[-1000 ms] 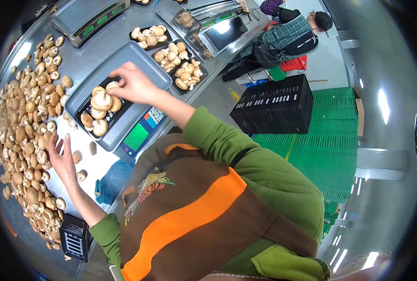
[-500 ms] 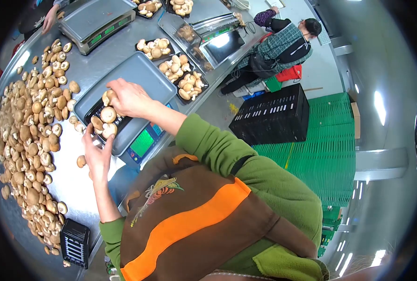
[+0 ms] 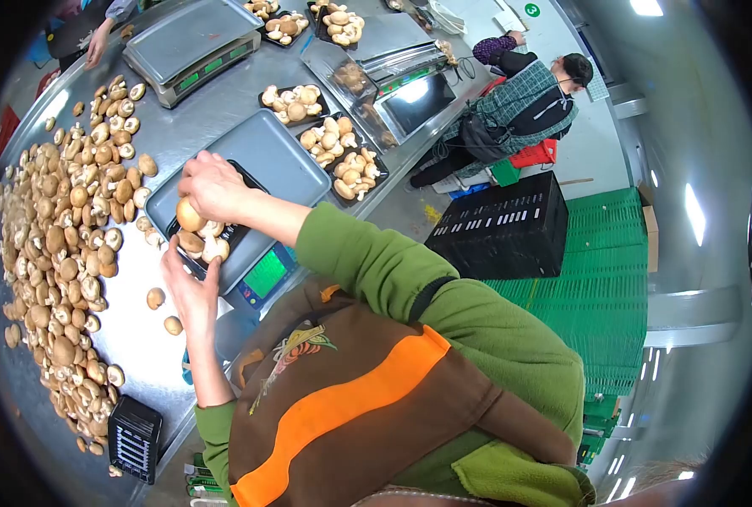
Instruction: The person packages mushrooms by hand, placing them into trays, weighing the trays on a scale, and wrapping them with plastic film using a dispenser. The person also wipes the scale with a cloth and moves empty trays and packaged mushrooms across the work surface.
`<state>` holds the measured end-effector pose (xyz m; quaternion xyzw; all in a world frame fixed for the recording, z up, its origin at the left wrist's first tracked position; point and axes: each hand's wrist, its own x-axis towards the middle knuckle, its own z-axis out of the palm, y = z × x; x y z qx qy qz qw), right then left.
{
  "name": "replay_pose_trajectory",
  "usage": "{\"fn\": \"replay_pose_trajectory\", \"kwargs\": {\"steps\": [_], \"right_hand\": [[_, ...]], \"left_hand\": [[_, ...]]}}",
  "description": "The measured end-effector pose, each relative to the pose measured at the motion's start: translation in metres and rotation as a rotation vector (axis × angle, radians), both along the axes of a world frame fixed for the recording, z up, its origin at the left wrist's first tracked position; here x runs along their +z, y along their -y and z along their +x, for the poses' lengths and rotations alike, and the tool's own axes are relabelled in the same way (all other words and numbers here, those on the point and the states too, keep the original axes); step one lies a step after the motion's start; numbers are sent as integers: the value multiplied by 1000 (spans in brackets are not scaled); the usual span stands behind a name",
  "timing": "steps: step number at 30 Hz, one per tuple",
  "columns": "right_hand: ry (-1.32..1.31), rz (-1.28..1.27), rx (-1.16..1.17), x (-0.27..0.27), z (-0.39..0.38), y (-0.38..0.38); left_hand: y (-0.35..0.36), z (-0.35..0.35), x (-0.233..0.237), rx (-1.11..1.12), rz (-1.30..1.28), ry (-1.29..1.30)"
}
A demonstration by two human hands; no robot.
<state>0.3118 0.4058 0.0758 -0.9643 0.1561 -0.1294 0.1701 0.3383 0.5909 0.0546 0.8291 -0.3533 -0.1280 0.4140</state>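
Note:
On the grey platform of a weighing scale (image 3: 287, 160) lies a black tray (image 3: 245, 175) with several brown-capped mushrooms (image 3: 215, 248) at its near end. My left hand (image 3: 191, 291) is at that end, thumb and fingers on either side of the tray's corner. My right hand (image 3: 215, 190) reaches over the tray with curled fingers, closed on a mushroom (image 3: 191, 215); its fingertips are partly hidden. The scale's green display (image 3: 265, 275) is lit below my right forearm.
A large mushroom pile (image 3: 59, 253) covers the table's left side. Filled trays (image 3: 357, 175) stand beyond the scale, and another scale (image 3: 191, 42) at the back. Stacked empty black trays (image 3: 135, 439) sit at the near edge. A co-worker (image 3: 511, 110) stands near black crates (image 3: 503, 226).
My right hand has shifted over the mushrooms at the tray's near end, with a mushroom under its fingers. My left hand stays at the tray's corner. The whole view has shifted slightly.

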Motion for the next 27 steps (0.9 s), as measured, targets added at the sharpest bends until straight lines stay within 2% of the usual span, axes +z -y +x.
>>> {"fn": "replay_pose_trajectory", "kwargs": {"steps": [4, 5, 9, 11, 13, 15, 16, 21, 25, 27], "right_hand": [[209, 134, -114, -12, -14, 31], [211, 133, -115, -15, -23, 40], [120, 336, -432, -36, -65, 77], [97, 403, -486, -36, -74, 84], [30, 593, -590, -39, -78, 89], [-40, 544, -582, -49, -78, 94], [-59, 550, -570, -54, -77, 95], [-13, 555, -568, -53, -76, 78], [73, 588, -579, -33, -75, 101], [267, 651, -504, -25, -72, 131]], "left_hand": [[3, -6, 2, 10, -12, -45], [7, -8, 4, 10, -13, -43], [26, -16, 11, -48, -59, -185], [31, -19, 7, -64, -14, -214], [38, -20, 10, -35, -10, -267], [47, -14, 21, -89, 51, -205], [51, -7, 10, -126, 23, -92], [76, 8, 7, -242, 65, -170], [103, 12, 27, -247, 52, -121], [132, 23, 43, -264, 13, -101]]}}
